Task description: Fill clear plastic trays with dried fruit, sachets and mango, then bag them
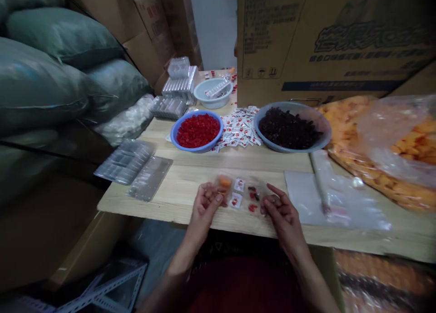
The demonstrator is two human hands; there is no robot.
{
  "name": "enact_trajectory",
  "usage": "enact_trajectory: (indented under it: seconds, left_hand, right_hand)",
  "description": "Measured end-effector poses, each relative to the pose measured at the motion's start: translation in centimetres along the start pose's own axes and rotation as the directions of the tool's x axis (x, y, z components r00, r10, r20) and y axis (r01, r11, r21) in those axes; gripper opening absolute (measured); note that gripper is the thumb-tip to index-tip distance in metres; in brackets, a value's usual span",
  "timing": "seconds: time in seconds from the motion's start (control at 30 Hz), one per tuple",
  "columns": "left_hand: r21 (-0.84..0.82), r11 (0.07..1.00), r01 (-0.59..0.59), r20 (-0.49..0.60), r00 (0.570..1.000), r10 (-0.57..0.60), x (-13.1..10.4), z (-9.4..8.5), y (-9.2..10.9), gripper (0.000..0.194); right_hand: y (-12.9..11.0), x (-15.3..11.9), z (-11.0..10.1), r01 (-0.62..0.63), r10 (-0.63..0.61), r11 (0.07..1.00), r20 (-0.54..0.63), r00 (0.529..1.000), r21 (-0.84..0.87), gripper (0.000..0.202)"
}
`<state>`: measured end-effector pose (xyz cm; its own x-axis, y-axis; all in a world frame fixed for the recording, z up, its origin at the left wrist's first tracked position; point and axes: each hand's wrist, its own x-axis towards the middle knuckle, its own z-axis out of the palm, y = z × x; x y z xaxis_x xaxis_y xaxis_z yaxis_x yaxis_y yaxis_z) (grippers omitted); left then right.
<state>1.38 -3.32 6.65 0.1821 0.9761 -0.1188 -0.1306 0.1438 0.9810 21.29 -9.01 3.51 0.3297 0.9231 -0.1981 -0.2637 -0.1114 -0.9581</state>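
Between my hands, just over the table's front edge, is a clear plastic pack [243, 197]. Orange pieces [225, 182] show at its left end, two small printed sachets [236, 200] in the middle, and a few red and dark pieces [253, 196] toward the right. My left hand [208, 200] pinches the left end between thumb and fingers. At the right end, my right hand [279, 209] grips the edge with its thumb, its index finger stretched out. Whether the pack is a tray or a bag, I cannot tell.
Beyond lie a blue bowl [196, 130] of red pieces, a sachet heap [238, 129] and a bowl [289, 127] of dark pieces. Clear trays [126, 161] sit left; plastic bags [335, 199] and a big bag of orange pieces [381, 140] lie right. A carton [327, 45] stands behind.
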Motion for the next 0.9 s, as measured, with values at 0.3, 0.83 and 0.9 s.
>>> enact_trajectory:
  seconds: [0.3,0.83,0.9]
  left_hand:
    - [0.551,0.829,-0.093,-0.026,0.991,0.129,6.1,-3.6,-5.3,0.04]
    - [0.696,0.717,-0.042,-0.062,0.991,0.118,5.6,-5.5,-6.5,0.038]
    - [0.717,0.696,-0.041,-0.069,0.989,0.128,5.9,-5.7,-6.9,0.039]
  right_hand:
    - [4.5,3.4,-1.8,0.239,-0.273,0.865,-0.014,0.962,-0.441,0.05]
    - [6.4,8.9,-1.6,0.466,-0.456,0.623,0.192,0.869,-0.628,0.036]
    - [6.6,9.3,-1.6,0.462,-0.477,0.582,0.179,0.86,-0.669,0.038]
